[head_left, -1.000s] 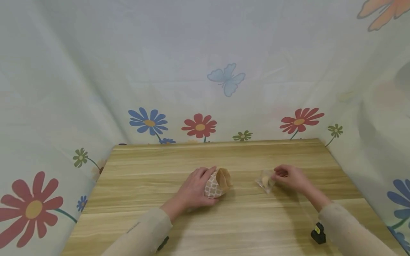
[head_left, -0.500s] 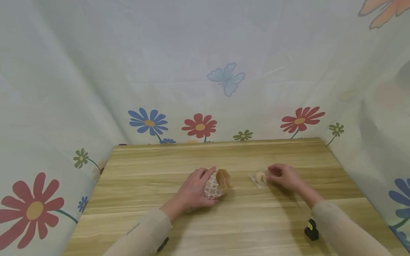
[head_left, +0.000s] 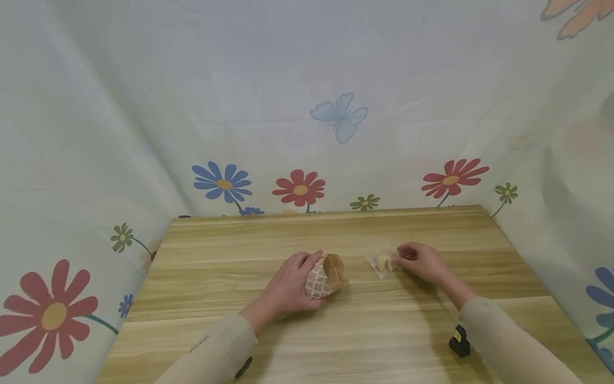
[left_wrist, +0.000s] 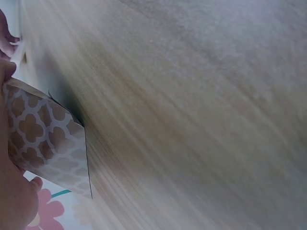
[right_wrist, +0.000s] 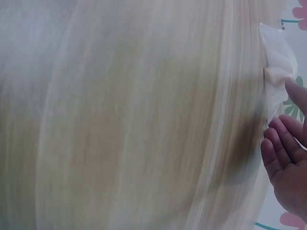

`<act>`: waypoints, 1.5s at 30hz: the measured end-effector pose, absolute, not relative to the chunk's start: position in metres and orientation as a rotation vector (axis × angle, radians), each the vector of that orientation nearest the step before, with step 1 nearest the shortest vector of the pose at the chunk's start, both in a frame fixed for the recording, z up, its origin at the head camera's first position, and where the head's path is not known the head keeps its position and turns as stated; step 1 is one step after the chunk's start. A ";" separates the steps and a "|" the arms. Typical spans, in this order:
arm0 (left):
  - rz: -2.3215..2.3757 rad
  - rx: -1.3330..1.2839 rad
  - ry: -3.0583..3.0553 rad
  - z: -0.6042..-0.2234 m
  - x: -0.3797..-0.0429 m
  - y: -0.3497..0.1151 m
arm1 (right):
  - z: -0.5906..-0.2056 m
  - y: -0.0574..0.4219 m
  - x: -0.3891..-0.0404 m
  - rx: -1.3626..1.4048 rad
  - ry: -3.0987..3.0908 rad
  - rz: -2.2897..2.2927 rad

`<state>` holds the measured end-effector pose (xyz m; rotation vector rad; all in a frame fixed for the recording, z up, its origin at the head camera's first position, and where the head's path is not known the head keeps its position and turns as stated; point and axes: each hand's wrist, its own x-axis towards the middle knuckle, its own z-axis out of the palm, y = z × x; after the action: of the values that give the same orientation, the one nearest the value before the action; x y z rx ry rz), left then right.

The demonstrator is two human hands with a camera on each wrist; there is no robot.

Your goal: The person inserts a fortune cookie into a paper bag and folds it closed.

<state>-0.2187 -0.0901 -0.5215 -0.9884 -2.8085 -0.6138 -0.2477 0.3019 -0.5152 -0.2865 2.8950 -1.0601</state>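
Where the left hand point(head_left: 290, 282) grips it around the side, I find the tan paper bag point(head_left: 318, 282) with white lattice print tilted over the bench point(head_left: 364, 325), its open mouth facing the right hand point(head_left: 422, 262). Apart from that mouth, a clear plastic packet point(head_left: 381, 265) with pale yellow contents is pinched at its edge by the right hand; from my remote feed I cannot tell whether it touches the bench. Beside the right sleeve point(head_left: 499, 330) I note a black device point(head_left: 459, 342). Flower-printed cloth point(head_left: 259, 122) stands behind.
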 end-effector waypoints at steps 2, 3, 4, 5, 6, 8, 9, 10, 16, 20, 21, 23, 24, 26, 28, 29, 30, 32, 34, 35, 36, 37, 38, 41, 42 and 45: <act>-0.613 -0.987 -2.809 -0.522 -0.219 -0.090 | -0.516 0.299 -0.249 -0.280 2.904 -1.057; -0.612 -0.987 -2.812 -0.521 -0.219 -0.090 | -0.517 0.298 -0.250 -0.279 2.907 -1.057; -0.612 -0.987 -2.816 -0.521 -0.219 -0.090 | -0.517 0.297 -0.251 -0.279 2.909 -1.058; -0.612 -0.989 -2.820 -0.521 -0.218 -0.090 | -0.518 0.297 -0.252 -0.281 2.910 -1.058; -0.611 -0.991 -2.822 -0.521 -0.218 -0.090 | -0.519 0.296 -0.253 -0.278 2.910 -1.062; -0.607 -0.994 -2.827 -0.520 -0.218 -0.090 | -0.520 0.295 -0.254 -0.276 2.912 -1.063; -0.607 -0.992 -2.829 -0.520 -0.218 -0.090 | -0.520 0.294 -0.255 -0.284 2.914 -1.060; -0.605 -0.990 -2.830 -0.520 -0.218 -0.090 | -0.520 0.294 -0.255 -0.290 2.916 -1.055; -0.613 -0.971 -2.842 -0.520 -0.218 -0.091 | -0.519 0.291 -0.254 -0.272 2.897 -1.058; -0.620 -0.970 -2.841 -0.519 -0.217 -0.092 | -0.516 0.289 -0.254 -0.241 2.881 -1.068; -0.617 -0.970 -2.841 -0.519 -0.217 -0.093 | -0.516 0.288 -0.255 -0.235 2.881 -1.066; -0.618 -0.967 -2.843 -0.519 -0.218 -0.093 | -0.515 0.287 -0.257 -0.224 2.883 -1.052; -0.615 -0.967 -2.841 -0.519 -0.218 -0.094 | -0.515 0.287 -0.257 -0.221 2.884 -1.045; -0.614 -0.970 -2.838 -0.520 -0.218 -0.094 | -0.516 0.286 -0.260 -0.216 2.887 -1.030; -0.608 -0.971 -2.836 -0.520 -0.218 -0.094 | -0.517 0.286 -0.262 -0.211 2.885 -1.029; -0.602 -0.971 -2.835 -0.520 -0.219 -0.094 | -0.517 0.285 -0.263 -0.208 2.886 -1.027; -0.596 -0.972 -2.832 -0.521 -0.219 -0.094 | -0.518 0.285 -0.265 -0.209 2.887 -1.027; -0.590 -0.974 -2.828 -0.522 -0.219 -0.094 | -0.518 0.284 -0.267 -0.209 2.883 -1.025; -0.587 -0.974 -2.826 -0.522 -0.220 -0.094 | -0.518 0.283 -0.269 -0.201 2.879 -1.022; -0.585 -0.974 -2.826 -0.523 -0.220 -0.095 | -0.518 0.282 -0.270 -0.202 2.876 -1.020; -0.588 -0.973 -2.826 -0.523 -0.220 -0.095 | -0.518 0.282 -0.270 -0.201 2.872 -1.022; -0.591 -0.972 -2.827 -0.522 -0.220 -0.095 | -0.518 0.281 -0.271 -0.198 2.867 -1.023; -0.596 -0.970 -2.827 -0.522 -0.220 -0.095 | -0.517 0.280 -0.272 -0.196 2.860 -1.027; -0.605 -0.964 -2.834 -0.521 -0.219 -0.095 | -0.517 0.278 -0.273 -0.187 2.854 -1.028; -0.607 -0.963 -2.834 -0.521 -0.219 -0.095 | -0.517 0.277 -0.273 -0.185 2.852 -1.029; -0.595 -0.964 -2.835 -0.521 -0.219 -0.095 | -0.517 0.274 -0.274 -0.174 2.850 -1.038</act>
<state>-0.2187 -0.0951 -0.5213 -0.9643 -2.8352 -0.5955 -0.2744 0.2742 -0.5171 -0.1741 2.8497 -1.0376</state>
